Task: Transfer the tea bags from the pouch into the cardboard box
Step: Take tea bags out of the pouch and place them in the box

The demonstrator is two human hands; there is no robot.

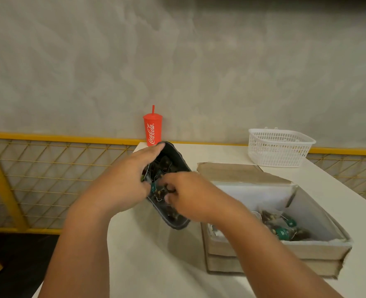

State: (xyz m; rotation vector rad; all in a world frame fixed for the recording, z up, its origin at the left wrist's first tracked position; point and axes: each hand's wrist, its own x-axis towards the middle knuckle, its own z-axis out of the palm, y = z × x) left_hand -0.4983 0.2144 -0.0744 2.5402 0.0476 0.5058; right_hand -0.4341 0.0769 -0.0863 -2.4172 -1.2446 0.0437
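My left grip [124, 179] holds the left side of the pouch [178, 161], with its fingers curled over the far rim. The pouch rests on the bench [147, 254]. Its long side runs away from me toward a red cup [152, 131] by the wall.

Inside the pouch lie the tea bags [164, 163], a dark heap with thin strings and green tags. My right grip [188, 194] is down in that heap, with its fingers curled round a few of them. It is blurry there, so I cannot tell how many.

The cardboard box [306, 251] sits just beside the pouch, on its right. It is open on top, and some tea bags already lie in it. My right grip is the nearer one to the box. So I think the next move is up and then sideways to the right, over the box wall. The strings may snag.
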